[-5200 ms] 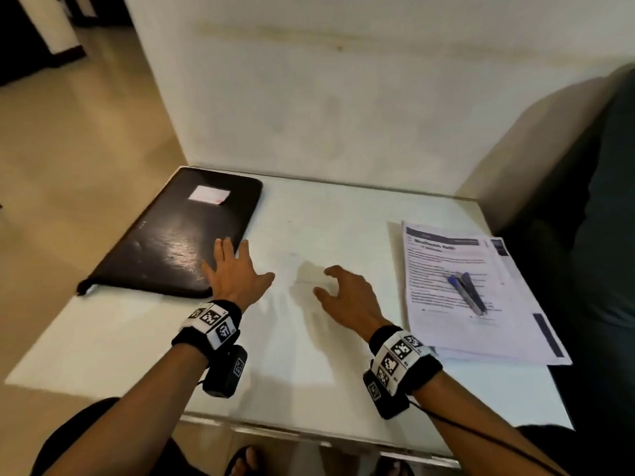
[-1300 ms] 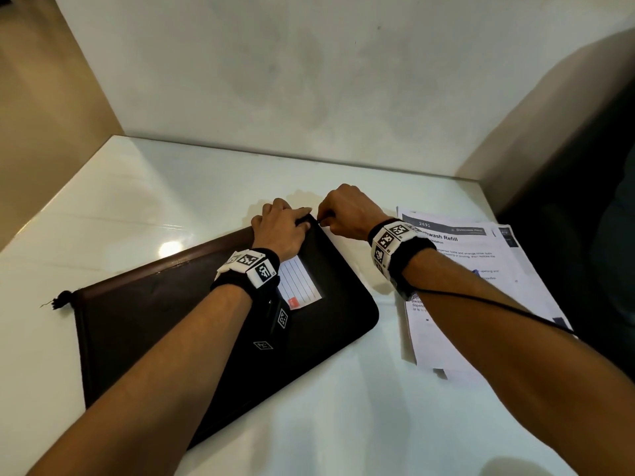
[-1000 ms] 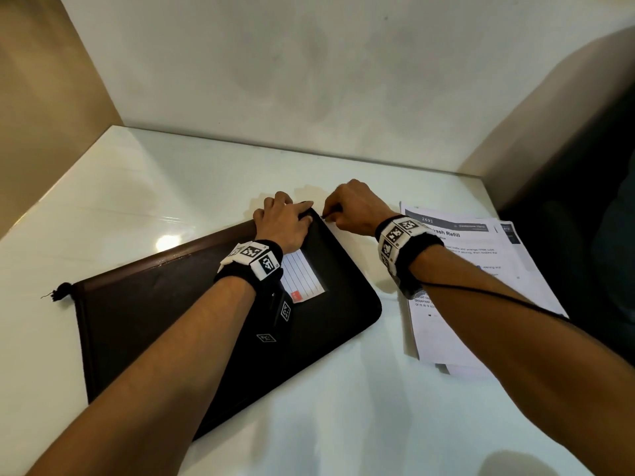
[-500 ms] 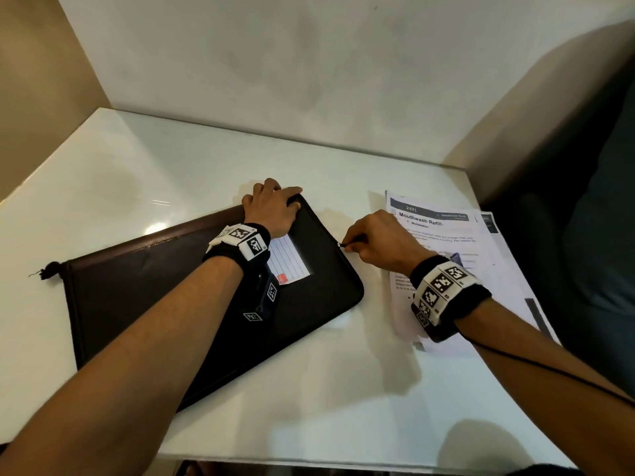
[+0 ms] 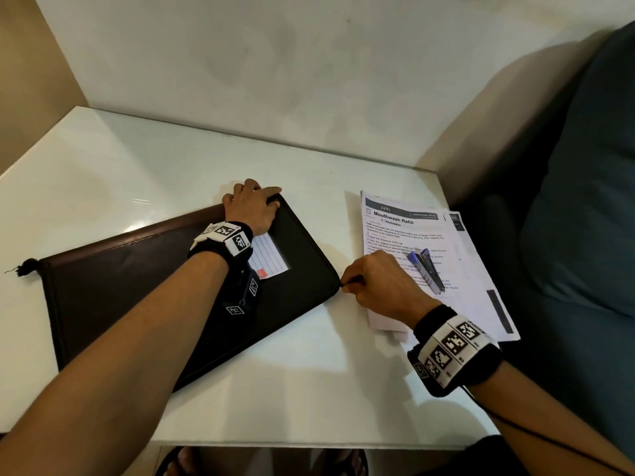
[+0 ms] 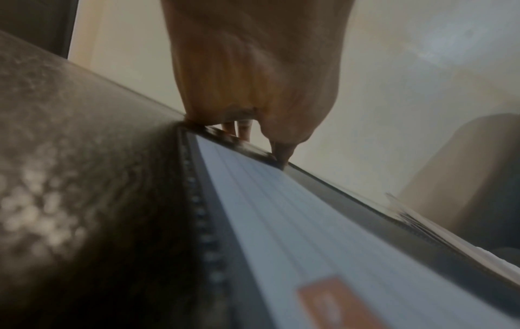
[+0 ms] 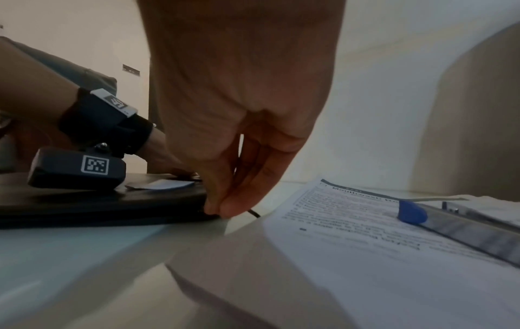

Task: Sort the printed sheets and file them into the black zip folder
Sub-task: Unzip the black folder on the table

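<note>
One black zip folder [image 5: 165, 297] lies flat on the white bench [image 5: 309, 389], turned at an angle, its far right corner under the left hand [image 5: 252, 207]. Left fingers [image 5: 271, 192] are curled over that corner's edge, gripping it; the left wrist view shows the fingertips hooked past the rim. A lined label card [image 5: 269, 255] with a small red patch sits in the folder's cover window, just behind the left wrist. Right hand [image 5: 381, 283] is at the folder's near right corner, thumb and forefinger pinched on the zip pull [image 5: 343, 285]; the right wrist view confirms fingertips closed on a small dark tab at the folder's edge. A tassel [image 5: 22, 269] hangs off the folder's left corner onto the bench.

Printed sheets [image 5: 412, 235] lie in a loose stack right of the folder, apart from it, top sheet headed "Mouthwash Refill". A stapler [image 5: 427, 269], blue and dark, rests on the stack. Right wrist lies over the stack's near left corner. A dark teal sofa [image 5: 584, 235] stands right of the bench; a pale wall [image 5: 275, 63] stands behind it.
</note>
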